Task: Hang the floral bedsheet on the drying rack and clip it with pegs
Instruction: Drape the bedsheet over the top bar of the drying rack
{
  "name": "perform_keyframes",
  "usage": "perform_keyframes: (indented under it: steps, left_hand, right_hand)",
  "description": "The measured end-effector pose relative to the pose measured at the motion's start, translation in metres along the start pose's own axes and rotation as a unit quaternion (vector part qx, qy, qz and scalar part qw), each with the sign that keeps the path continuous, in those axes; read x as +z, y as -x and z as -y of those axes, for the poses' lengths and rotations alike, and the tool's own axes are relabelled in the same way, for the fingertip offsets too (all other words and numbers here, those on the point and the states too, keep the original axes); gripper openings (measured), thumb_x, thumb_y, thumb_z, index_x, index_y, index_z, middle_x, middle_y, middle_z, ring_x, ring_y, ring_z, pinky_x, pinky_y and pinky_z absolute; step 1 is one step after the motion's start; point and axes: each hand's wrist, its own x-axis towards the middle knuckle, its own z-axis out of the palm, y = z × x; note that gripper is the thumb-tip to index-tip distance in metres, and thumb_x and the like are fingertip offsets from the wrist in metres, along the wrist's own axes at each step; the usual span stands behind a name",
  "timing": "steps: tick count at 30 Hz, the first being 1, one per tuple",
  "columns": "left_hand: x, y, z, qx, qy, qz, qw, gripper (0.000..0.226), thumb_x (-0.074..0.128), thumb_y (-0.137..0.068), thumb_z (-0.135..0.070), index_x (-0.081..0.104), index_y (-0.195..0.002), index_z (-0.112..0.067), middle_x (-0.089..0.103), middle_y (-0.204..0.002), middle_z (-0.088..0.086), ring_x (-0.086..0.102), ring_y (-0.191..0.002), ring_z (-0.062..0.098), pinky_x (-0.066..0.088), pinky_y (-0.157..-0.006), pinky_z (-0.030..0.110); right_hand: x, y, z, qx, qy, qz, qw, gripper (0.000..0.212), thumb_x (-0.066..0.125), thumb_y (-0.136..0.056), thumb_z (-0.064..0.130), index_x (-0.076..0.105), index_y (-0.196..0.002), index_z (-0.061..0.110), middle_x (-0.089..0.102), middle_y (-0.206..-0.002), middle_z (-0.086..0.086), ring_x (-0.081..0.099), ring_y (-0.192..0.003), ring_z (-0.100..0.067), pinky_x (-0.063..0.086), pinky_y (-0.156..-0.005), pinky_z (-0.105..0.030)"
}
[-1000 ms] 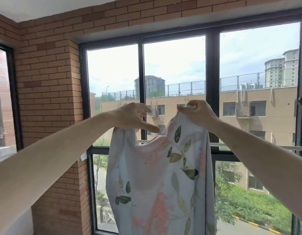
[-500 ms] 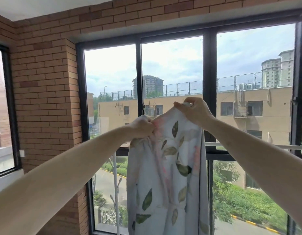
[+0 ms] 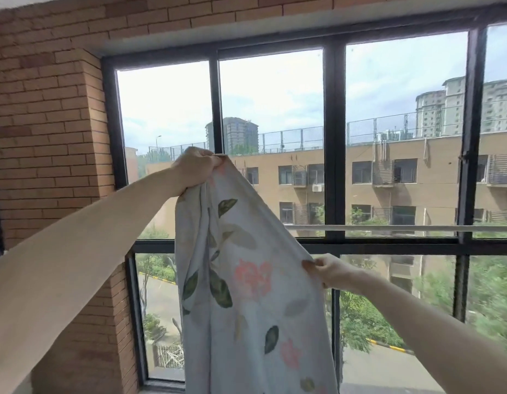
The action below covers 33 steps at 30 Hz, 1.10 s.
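Observation:
The floral bedsheet [image 3: 246, 294], pale with pink flowers and green leaves, hangs down in front of the window. My left hand [image 3: 196, 167] holds its bunched top corner high. My right hand [image 3: 330, 270] pinches the sheet's right edge lower down and pulls it out to the right. A thin white rail of the drying rack [image 3: 388, 228] runs level behind the sheet to the right edge of the view; the sheet hides its left end. No pegs are in view.
A black-framed window [image 3: 330, 143] fills the wall ahead, with buildings and trees outside. A brick wall and pillar [image 3: 47, 132] stand at the left.
My right hand has left the top corner and dropped down the sheet's right edge. My left hand has risen and now holds the top by itself. The sheet has spread wider.

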Motion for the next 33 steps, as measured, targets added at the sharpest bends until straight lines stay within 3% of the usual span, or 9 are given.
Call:
perform_keyframes:
  steps: [5,9,12,17,21,24,27,30,33]
  left_hand:
    - [-0.013,-0.001,0.025,0.06,-0.226,0.014,0.972,0.055,0.05,-0.1,-0.059,0.054,-0.063,-0.019,0.058,-0.061,0.001,0.058,-0.063,0.025,0.043,-0.059,0.03]
    - [-0.031,-0.006,0.023,0.091,-0.26,-0.006,0.961,0.075,0.044,-0.089,-0.083,0.061,-0.069,-0.012,0.062,-0.064,0.01,0.06,-0.064,0.03,0.046,-0.061,0.035]
    - [-0.048,-0.007,0.026,0.087,-0.239,-0.01,0.967,0.057,0.054,-0.09,-0.074,0.064,-0.065,-0.023,0.056,-0.057,-0.004,0.056,-0.063,0.023,0.041,-0.062,0.032]
    - [-0.058,-0.011,0.029,0.095,-0.199,-0.04,0.975,0.075,0.044,-0.099,-0.068,0.07,-0.084,0.0,0.066,-0.067,0.016,0.06,-0.062,0.027,0.041,-0.06,0.031]
    - [-0.058,-0.01,0.028,0.11,-0.231,-0.032,0.966,0.042,0.047,-0.105,-0.041,0.067,-0.087,-0.01,0.068,-0.079,0.006,0.065,-0.077,0.028,0.048,-0.069,0.036]
    - [-0.054,0.002,0.028,0.072,-0.21,0.017,0.975,0.029,0.046,-0.095,-0.003,0.068,-0.105,-0.018,0.071,-0.103,0.002,0.066,-0.1,0.026,0.056,-0.087,0.041]
    - [-0.035,0.013,0.013,0.062,-0.108,0.055,0.991,0.046,0.035,-0.086,0.011,0.073,-0.098,-0.013,0.075,-0.091,0.001,0.071,-0.079,0.017,0.061,-0.078,0.04]
    - [-0.014,0.021,-0.01,0.069,-0.04,0.073,0.994,0.034,0.044,-0.095,-0.008,0.076,-0.088,-0.016,0.066,-0.066,0.006,0.058,-0.053,0.011,0.052,-0.063,0.027]
    - [0.012,0.029,-0.025,0.081,-0.068,0.126,0.986,0.037,0.057,-0.093,-0.065,0.07,-0.101,-0.032,0.068,-0.091,0.004,0.058,-0.072,0.013,0.046,-0.07,0.031]
  right_hand:
    - [-0.055,0.001,0.047,0.0,0.013,-0.257,0.966,0.052,0.04,-0.108,0.05,0.071,-0.09,0.012,0.064,-0.074,-0.004,0.057,-0.064,-0.02,0.045,-0.056,-0.033]
    - [-0.12,0.012,0.175,-0.237,-0.035,-0.515,0.823,0.051,0.042,-0.109,0.041,0.038,-0.063,0.018,0.036,-0.058,0.002,0.033,-0.054,-0.014,0.025,-0.051,-0.03]
    - [-0.109,0.002,0.185,-0.26,0.251,-0.288,0.887,0.054,0.044,-0.109,0.043,0.043,-0.06,0.019,0.045,-0.056,0.005,0.041,-0.051,-0.011,0.037,-0.059,-0.034]
    - [-0.157,0.011,0.188,-0.311,0.063,-0.546,0.776,0.051,0.046,-0.107,0.036,0.038,-0.062,0.012,0.031,-0.054,0.002,0.029,-0.049,-0.012,0.027,-0.053,-0.034]
    - [-0.097,0.0,0.192,-0.27,0.216,-0.324,0.881,0.057,0.047,-0.108,0.041,0.034,-0.058,0.017,0.032,-0.052,0.002,0.03,-0.048,-0.015,0.027,-0.049,-0.026]
    - [-0.093,-0.003,0.177,-0.275,0.154,-0.354,0.881,0.056,0.046,-0.108,0.044,0.031,-0.061,0.016,0.027,-0.055,-0.001,0.026,-0.05,-0.016,0.023,-0.05,-0.031]
    - [-0.082,0.002,0.179,-0.265,0.139,-0.338,0.892,0.057,0.047,-0.107,0.04,0.029,-0.059,0.017,0.028,-0.053,-0.001,0.026,-0.046,-0.014,0.025,-0.047,-0.027]
    - [-0.075,0.005,0.187,-0.263,0.118,-0.323,0.901,0.058,0.048,-0.107,0.038,0.029,-0.055,0.019,0.029,-0.049,0.003,0.024,-0.039,-0.008,0.024,-0.042,-0.019]
    - [-0.071,0.003,0.197,-0.259,0.094,-0.299,0.914,0.057,0.049,-0.107,0.036,0.036,-0.054,0.019,0.032,-0.048,0.003,0.027,-0.038,-0.009,0.025,-0.041,-0.02]
